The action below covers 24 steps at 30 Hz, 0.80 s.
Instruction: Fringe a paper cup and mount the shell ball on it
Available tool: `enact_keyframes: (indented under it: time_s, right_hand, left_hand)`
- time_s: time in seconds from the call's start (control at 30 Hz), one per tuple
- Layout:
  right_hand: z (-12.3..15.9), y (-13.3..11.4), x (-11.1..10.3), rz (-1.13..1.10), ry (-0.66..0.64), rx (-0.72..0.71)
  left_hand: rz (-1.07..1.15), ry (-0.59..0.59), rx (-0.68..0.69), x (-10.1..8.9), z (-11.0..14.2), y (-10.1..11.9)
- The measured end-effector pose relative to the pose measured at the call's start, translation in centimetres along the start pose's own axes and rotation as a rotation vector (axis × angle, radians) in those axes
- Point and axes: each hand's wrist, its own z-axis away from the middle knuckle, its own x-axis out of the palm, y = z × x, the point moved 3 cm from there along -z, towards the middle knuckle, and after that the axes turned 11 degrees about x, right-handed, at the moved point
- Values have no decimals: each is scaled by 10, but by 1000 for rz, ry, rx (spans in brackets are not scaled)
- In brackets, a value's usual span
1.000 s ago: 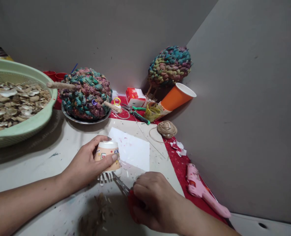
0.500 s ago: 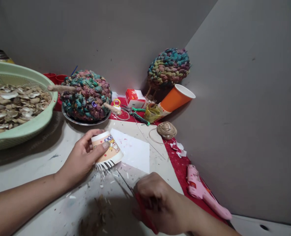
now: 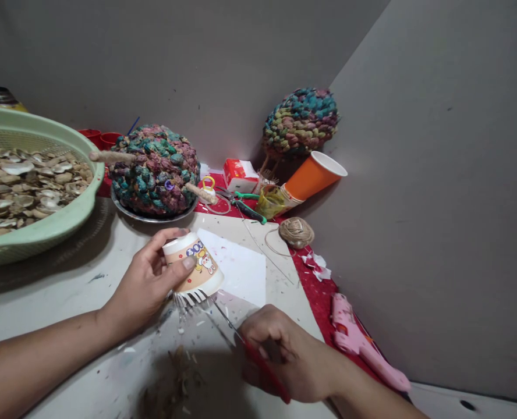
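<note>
Head view: 2 hands (image 3: pixel 153 270), apart from each other, are gripping a paper cup (image 3: pixel 202 269) and scissors (image 3: pixel 265 368).
The left hand is clamping the tilted, upside-down cup above the desk (image 3: pixel 123 250), well in from its right edge; the fringed rim is facing down. The right hand (image 3: pixel 289 349) is gripping the red handles, the blades pointing at that rim; contact is hard to tell. For neat strips, turning the cup slightly between snips, matching depth and spacing, and keeping the fingers above the cuts are probably mattering most.

Cup (image 3: pixel 204 272): smooth printed paper. Scissors (image 3: pixel 265 368): metal blades, plastic handles. Basket (image 3: pixel 93 181): smooth plastic. Twine ball (image 3: pixel 297 233): rough, matt fibre.
</note>
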Motion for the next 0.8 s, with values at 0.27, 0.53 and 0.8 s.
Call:
enact_keyframes:
  time_s: [0.27,0.53,0.8]
  right_hand:
    - [2,0,0,-19,11,-26]
    - [1,0,-1,-56,0,15]
    - [1,0,-1,-55,2,-11]
  left_hand:
    - [-47,-41,-21,2,-1,0]
    - [-78,-56,-22,2,0,-1]
    - [-77,-57,-34,2,0,0]
